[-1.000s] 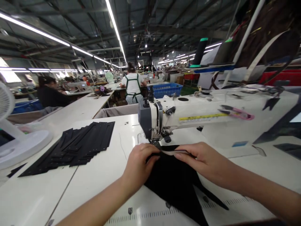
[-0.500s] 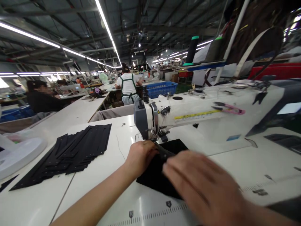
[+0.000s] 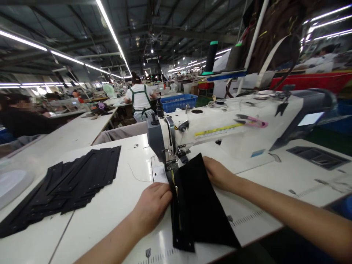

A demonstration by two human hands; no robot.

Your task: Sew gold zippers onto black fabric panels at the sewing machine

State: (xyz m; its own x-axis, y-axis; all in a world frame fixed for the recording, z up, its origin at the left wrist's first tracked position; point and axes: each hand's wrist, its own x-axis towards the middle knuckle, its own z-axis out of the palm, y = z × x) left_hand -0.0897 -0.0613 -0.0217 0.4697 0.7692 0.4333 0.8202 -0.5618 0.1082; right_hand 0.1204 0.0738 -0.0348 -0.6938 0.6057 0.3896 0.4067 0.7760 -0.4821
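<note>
A black fabric piece (image 3: 206, 205) lies on the white sewing table, its upper end beside the presser foot of the sewing machine (image 3: 176, 146). Along its left side runs a narrow black strip (image 3: 183, 240) with small holes at the near end and a thin yellowish line like zipper teeth. My left hand (image 3: 154, 203) is closed on the strip's left edge, just in front of the needle area. At the fabric's upper right edge, my right hand (image 3: 218, 173) is closed on it, with its fingertips partly hidden behind the cloth.
Overlapping black panels (image 3: 85, 176) lie at the left, near a white round object (image 3: 16, 187). Pink-handled thread snips (image 3: 253, 121) rest on the machine arm. Thread cones (image 3: 211, 57) stand behind. Farther off are a blue basket (image 3: 178, 102) and a person in an apron (image 3: 140, 97).
My right hand has moved from the near side to the fabric's far right edge. My left hand has come down and left. The fabric now lies turned lengthwise toward me, its strip under the machine head.
</note>
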